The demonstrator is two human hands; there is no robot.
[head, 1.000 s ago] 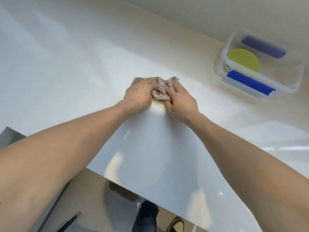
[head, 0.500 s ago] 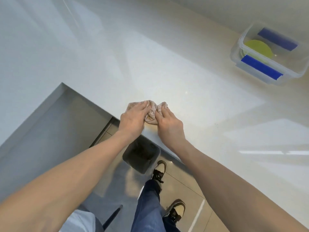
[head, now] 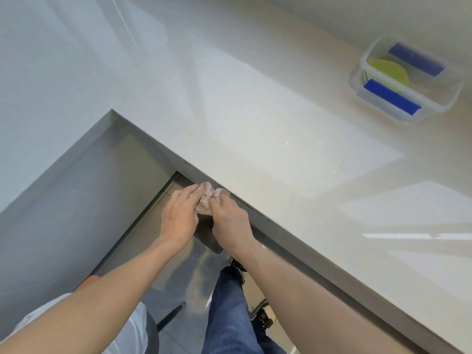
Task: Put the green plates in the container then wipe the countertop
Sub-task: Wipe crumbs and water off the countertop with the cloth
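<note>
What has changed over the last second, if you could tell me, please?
Both hands, left hand and right hand, dragged the bunched cloth toward the person, off the countertop past its front edge. Both still grip it. The green plate stays in the container.

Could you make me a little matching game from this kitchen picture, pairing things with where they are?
Things:
1. green plate
2. cloth
3. container
4. shoes

Places:
A. on the floor
B. on the countertop, far right
C. inside the clear box
D. bunched between both hands at the counter's edge

Pairs: 1-C, 2-D, 3-B, 4-A
</note>
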